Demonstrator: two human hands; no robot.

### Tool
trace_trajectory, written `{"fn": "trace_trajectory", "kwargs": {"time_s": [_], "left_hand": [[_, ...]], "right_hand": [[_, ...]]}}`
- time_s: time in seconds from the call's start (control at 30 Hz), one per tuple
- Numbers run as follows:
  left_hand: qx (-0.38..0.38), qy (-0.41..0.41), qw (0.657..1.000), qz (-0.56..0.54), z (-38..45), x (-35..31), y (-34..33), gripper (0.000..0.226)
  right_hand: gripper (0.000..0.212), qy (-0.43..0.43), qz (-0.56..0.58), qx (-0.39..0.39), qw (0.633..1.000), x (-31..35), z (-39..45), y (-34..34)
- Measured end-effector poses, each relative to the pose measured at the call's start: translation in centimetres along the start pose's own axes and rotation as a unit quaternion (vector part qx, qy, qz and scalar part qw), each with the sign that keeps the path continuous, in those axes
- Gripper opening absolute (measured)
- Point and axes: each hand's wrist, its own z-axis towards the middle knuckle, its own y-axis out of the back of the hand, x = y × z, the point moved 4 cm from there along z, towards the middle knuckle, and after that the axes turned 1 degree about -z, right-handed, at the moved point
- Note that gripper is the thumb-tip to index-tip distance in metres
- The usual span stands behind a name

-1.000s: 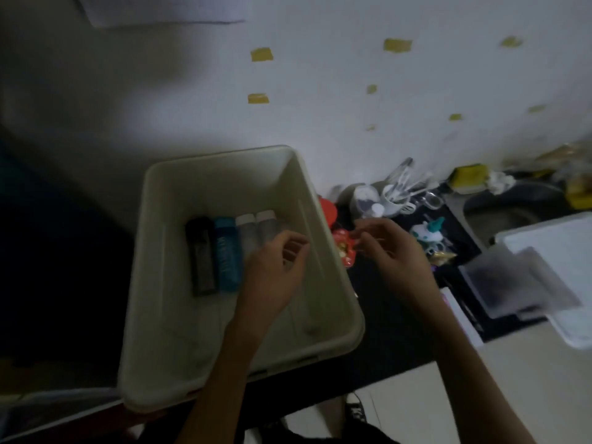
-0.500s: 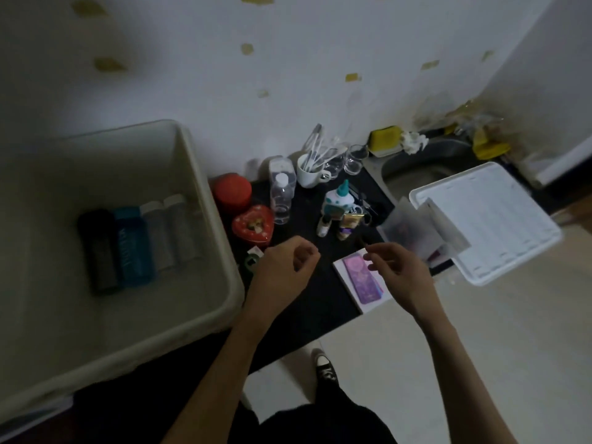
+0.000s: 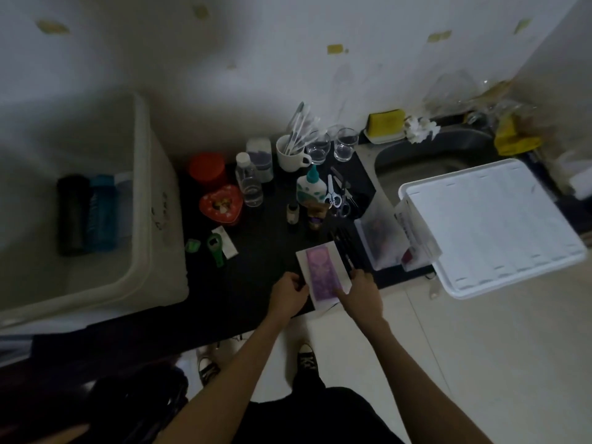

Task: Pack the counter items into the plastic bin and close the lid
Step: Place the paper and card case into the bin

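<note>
While both hands meet at the counter's front edge, the left hand [image 3: 290, 296] curls its fingers at the left side of a white booklet with a purple cover [image 3: 322, 274], seemingly gripping it, and the right hand [image 3: 360, 291] lays fairly straight fingers on its right side. Beyond stand a glue bottle [image 3: 310, 190], scissors [image 3: 334, 197], a heart-shaped red tin [image 3: 221, 205] and a white mug [image 3: 290, 153]. The plastic bin [image 3: 157, 219] sits far left, holding bottles [image 3: 86, 216]; the white lid [image 3: 493, 225] lies right.

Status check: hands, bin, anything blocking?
Both hands, left and right, at purple-and-white card. Bin open, bottles inside; lid off at right. Nothing blocking.
</note>
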Motion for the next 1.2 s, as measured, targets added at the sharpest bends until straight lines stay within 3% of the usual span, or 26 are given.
{"fn": "trace_trajectory", "kwargs": {"time_s": [0.17,0.33,0.53,0.63,0.77,0.83,0.97,1.2], "left_hand": [[0.003,0.113,0.978,-0.178,0.6,0.5,-2.4,0.053],[0.006,0.164,0.952,-0.257,1.2,0.5,-3.1,0.049],[0.003,0.203,0.945,-0.255,2.1,-0.1,-3.1,0.071],[0.02,0.219,0.943,-0.248,2.3,-0.1,-2.8,0.062],[0.023,0.224,0.94,-0.256,2.5,0.0,-2.9,0.054],[0.011,0.216,0.94,-0.263,2.6,-0.2,-3.0,0.053],[0.019,0.203,0.94,-0.274,3.0,-0.2,-3.2,0.043],[0.036,0.184,0.947,-0.261,2.8,0.3,-3.2,0.043]], "right_hand": [[0.055,-0.005,0.015,0.002,1.0,-1.2,-0.1,-0.7],[0.051,0.002,0.056,0.013,0.998,-1.5,0.4,-1.0],[0.051,0.019,0.012,0.019,1.0,-1.2,1.0,-1.4],[0.052,0.018,-0.043,0.016,0.999,-1.0,1.0,-1.1],[0.054,0.038,-0.109,-0.056,0.992,0.3,0.7,-0.3],[0.046,0.067,-0.062,-0.071,0.993,0.9,0.9,-0.2],[0.034,0.111,0.091,-0.023,0.989,2.3,1.4,-0.7],[0.062,0.011,0.084,0.029,0.996,3.1,3.3,-1.8]]}}
